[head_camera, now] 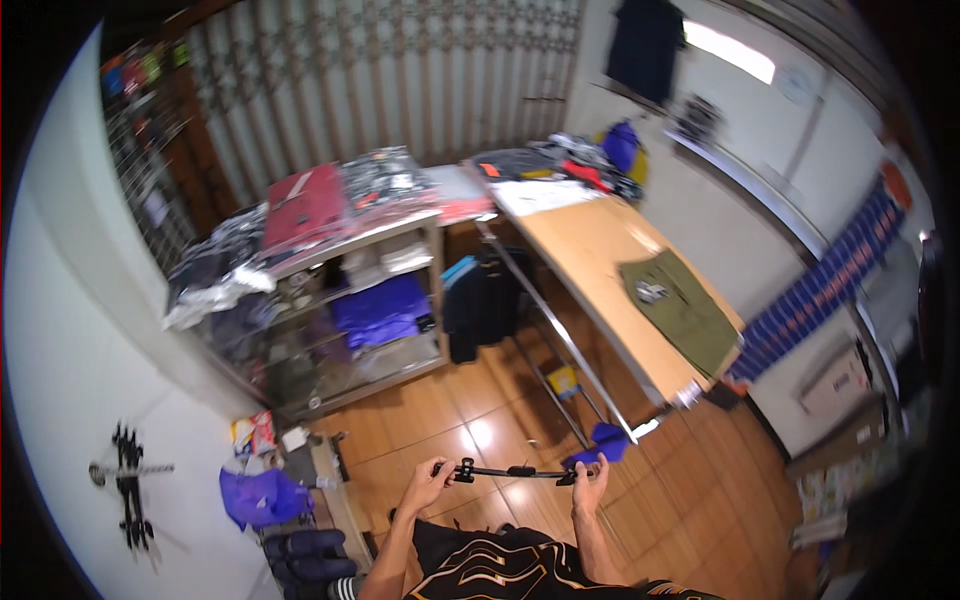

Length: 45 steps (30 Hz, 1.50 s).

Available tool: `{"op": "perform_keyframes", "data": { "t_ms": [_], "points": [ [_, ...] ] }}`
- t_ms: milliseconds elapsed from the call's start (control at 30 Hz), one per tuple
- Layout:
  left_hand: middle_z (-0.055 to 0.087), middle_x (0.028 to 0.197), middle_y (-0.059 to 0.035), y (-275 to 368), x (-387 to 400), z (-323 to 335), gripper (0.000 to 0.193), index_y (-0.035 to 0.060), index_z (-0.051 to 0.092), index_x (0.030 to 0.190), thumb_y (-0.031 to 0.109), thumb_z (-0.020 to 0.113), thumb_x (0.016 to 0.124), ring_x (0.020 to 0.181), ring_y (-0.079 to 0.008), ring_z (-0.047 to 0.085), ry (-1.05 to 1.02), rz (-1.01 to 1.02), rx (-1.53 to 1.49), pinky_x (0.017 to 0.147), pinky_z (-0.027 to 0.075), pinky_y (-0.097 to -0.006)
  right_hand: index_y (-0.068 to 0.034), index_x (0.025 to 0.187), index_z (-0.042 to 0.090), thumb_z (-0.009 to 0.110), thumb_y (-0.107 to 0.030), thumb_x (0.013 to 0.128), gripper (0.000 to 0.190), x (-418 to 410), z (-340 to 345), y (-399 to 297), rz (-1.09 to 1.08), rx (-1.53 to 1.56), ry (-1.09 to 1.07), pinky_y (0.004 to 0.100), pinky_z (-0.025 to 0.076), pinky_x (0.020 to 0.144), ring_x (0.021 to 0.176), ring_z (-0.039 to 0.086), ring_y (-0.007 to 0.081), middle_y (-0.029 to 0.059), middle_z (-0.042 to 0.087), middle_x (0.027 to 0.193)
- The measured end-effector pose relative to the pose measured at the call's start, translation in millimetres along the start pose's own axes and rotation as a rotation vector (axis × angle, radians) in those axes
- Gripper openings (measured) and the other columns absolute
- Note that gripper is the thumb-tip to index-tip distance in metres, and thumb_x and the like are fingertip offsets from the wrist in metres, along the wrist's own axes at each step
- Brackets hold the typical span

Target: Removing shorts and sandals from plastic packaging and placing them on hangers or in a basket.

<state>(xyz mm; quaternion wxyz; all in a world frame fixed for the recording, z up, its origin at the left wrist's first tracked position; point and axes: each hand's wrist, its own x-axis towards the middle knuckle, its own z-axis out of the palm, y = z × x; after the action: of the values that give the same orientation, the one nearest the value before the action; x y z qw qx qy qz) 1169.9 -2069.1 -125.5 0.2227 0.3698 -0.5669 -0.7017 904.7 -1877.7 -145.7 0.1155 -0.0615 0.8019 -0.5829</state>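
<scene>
A black plastic clip hanger [491, 472] is stretched level in front of my body, above the tiled floor. My left hand [430, 486] grips its left end, just beside a black clip [465, 470]. At the other end, my right hand [589, 484] pinches the bar near the second clip, with some fingers raised. No garment hangs from the hanger. Behind my right hand, a piece of purple-blue material [604, 442] lies low by the foot of a metal rail [559, 326].
Folded olive trousers [675, 311] lie on a wooden table [592, 240]. A glass cabinet [330, 390] bears packed clothes, including a maroon garment [306, 206]. Black hangers [131, 487] hang on the left wall. Dark shoes [307, 551] and a purple bag [262, 499] are at left.
</scene>
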Motion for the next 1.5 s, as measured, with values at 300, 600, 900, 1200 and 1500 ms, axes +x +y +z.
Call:
{"op": "perform_keyframes", "data": {
  "t_ms": [300, 600, 900, 1200, 1500],
  "points": [
    [0.060, 0.077, -0.0009, 31, 67, 217, 0.027, 0.0042, 0.058, 0.096, 0.031, 0.060, 0.097, 0.068, -0.0073, 0.054, -0.304, -0.013, 0.047, 0.061, 0.044, -0.0219, 0.006, 0.131, 0.046, 0.053, -0.013, 0.099, 0.039, 67, -183, 20, 0.086, 0.435, 0.437, 0.0262, 0.049, 0.075, 0.091, 0.060, 0.0138, 0.0169, 0.062, 0.117],
    [0.059, 0.087, -0.0008, 69, 126, 341, 0.017, 0.0026, 0.055, 0.101, 0.012, 0.066, 0.092, 0.081, -0.0080, 0.053, -0.514, 0.227, 0.154, 0.072, 0.045, -0.0232, -0.004, 0.124, 0.053, 0.058, -0.013, 0.097, 0.029, 118, -268, -14, 0.014, 0.492, 0.560, 0.0244, 0.047, 0.069, 0.082, 0.061, 0.0099, 0.0085, 0.069, 0.099],
    [0.057, 0.090, -0.0064, 76, 220, 435, 0.043, 0.0016, 0.040, 0.118, 0.005, 0.070, 0.088, 0.083, -0.0109, 0.056, -0.253, 0.171, -0.200, 0.073, 0.047, -0.0231, -0.008, 0.122, 0.050, 0.063, -0.016, 0.095, 0.031, 236, -282, -43, 0.009, 0.517, 0.496, 0.0235, 0.045, 0.061, 0.076, 0.062, 0.0098, 0.0057, 0.067, 0.088],
    [0.058, 0.084, -0.0078, 100, 283, 481, 0.039, 0.0024, 0.037, 0.113, 0.008, 0.068, 0.089, 0.076, -0.0106, 0.056, 0.107, 0.288, -0.135, 0.063, 0.046, -0.0225, -0.005, 0.114, 0.038, 0.063, -0.010, 0.094, 0.032, 374, -260, -69, -0.072, 0.467, 0.381, 0.0275, 0.048, 0.065, 0.077, 0.063, 0.0152, 0.0127, 0.067, 0.084],
    [0.059, 0.100, -0.0136, 121, 353, 477, 0.053, -0.0015, 0.044, 0.114, 0.016, 0.080, 0.079, 0.094, -0.0189, 0.058, 0.477, 0.419, 0.117, 0.076, 0.051, -0.0311, -0.004, 0.106, 0.046, 0.066, -0.010, 0.092, 0.025, 564, -184, -112, -0.089, 0.383, -0.081, 0.0236, 0.048, 0.058, 0.075, 0.065, 0.0143, 0.0098, 0.066, 0.085]
  ]
}}
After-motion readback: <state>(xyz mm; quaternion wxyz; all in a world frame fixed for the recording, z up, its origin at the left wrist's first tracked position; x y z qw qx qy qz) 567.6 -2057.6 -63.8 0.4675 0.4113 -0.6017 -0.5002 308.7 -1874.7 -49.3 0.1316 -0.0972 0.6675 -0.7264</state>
